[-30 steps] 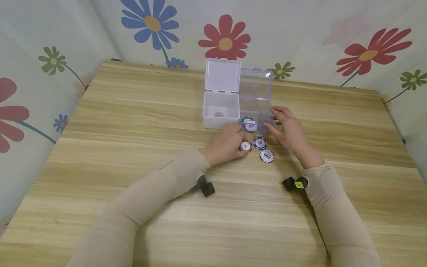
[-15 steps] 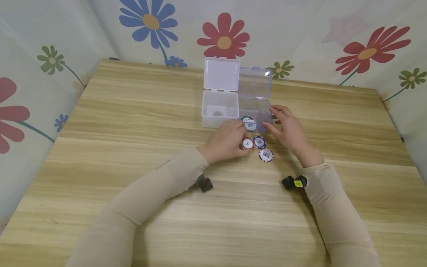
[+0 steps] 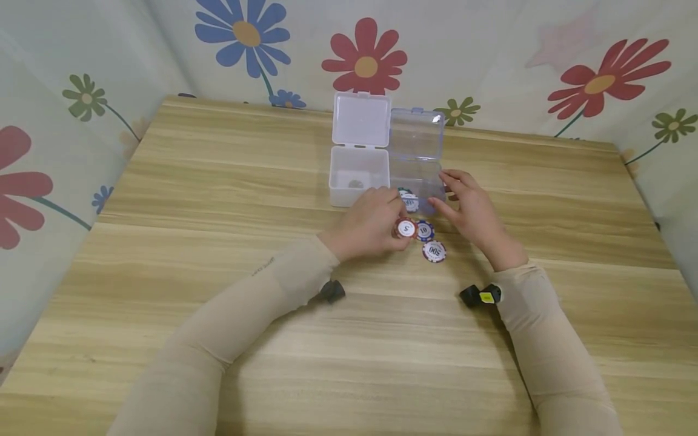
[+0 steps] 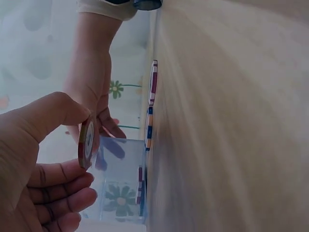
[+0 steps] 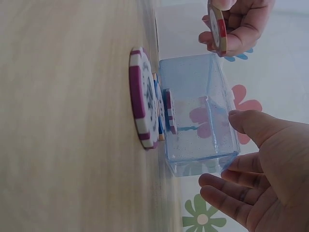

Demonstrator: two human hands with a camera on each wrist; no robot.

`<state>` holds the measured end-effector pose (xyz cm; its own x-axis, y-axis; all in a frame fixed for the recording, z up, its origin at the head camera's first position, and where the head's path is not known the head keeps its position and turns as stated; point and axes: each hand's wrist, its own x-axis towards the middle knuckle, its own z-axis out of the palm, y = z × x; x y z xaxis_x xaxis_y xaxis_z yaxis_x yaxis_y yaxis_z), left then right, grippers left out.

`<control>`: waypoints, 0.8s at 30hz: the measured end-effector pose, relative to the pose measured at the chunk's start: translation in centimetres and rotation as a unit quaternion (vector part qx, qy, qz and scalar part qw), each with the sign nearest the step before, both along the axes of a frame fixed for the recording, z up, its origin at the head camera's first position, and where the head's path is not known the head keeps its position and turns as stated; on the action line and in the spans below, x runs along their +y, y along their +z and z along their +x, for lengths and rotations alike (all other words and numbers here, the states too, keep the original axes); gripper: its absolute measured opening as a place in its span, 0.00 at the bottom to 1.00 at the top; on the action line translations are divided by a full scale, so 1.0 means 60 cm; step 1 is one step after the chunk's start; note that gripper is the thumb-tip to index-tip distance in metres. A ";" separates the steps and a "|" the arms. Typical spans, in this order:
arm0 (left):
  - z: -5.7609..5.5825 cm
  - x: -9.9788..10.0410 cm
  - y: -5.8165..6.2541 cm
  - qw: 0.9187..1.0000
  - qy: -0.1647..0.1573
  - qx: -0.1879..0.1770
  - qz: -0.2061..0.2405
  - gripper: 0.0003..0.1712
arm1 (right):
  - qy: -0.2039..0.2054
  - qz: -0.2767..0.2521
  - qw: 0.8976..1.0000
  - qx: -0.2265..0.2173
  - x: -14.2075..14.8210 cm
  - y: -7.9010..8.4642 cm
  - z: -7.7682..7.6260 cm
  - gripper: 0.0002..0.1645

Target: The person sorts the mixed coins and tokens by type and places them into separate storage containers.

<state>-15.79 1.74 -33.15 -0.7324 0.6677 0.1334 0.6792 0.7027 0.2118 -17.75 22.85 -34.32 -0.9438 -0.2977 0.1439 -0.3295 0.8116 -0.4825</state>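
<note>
In the head view my left hand (image 3: pixel 372 224) pinches a red poker chip (image 3: pixel 406 228) marked 5 between thumb and fingers. The left wrist view shows this chip (image 4: pixel 87 142) on edge, raised off the table. My right hand (image 3: pixel 473 212) touches the front right corner of a clear bluish box (image 3: pixel 417 169) whose lid stands open. Its thumb lies at the rim in the right wrist view, its fingers by the side wall (image 5: pixel 207 164). Inside this box lie chips (image 3: pixel 409 201), one white-faced over a green one. A blue 10 chip (image 3: pixel 425 230) and a purple-and-white 500 chip (image 3: pixel 434 251) lie in front.
A white box (image 3: pixel 360 197) with its lid raised stands against the clear box's left side. Something round and dark shows at its bottom. Behind the wooden table (image 3: pixel 245 175) hangs a flowered curtain (image 3: pixel 491 36).
The left hand has lifted the red chip from the table and shifted it slightly toward the clear box. The right hand has stayed at the box's corner.
</note>
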 end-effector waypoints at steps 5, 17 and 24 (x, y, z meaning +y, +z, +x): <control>-0.003 0.002 0.005 1.000 -0.005 -0.003 0.001 0.23 | -0.001 -0.002 1.000 0.000 0.002 0.000 -0.001 0.36; -0.018 -0.001 0.024 0.998 -0.001 0.059 0.019 0.22 | 0.002 -0.005 1.000 -0.003 0.004 -0.001 -0.003 0.35; -0.034 -0.004 0.036 0.997 0.003 0.064 0.038 0.21 | 0.006 -0.010 1.000 -0.003 0.004 -0.002 -0.005 0.35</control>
<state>-17.82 1.53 -30.98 -0.7097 0.6483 0.2760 0.7003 0.6919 0.1757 -18.05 23.09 -34.44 -0.9409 -0.3064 0.1445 -0.3366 0.7975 -0.5006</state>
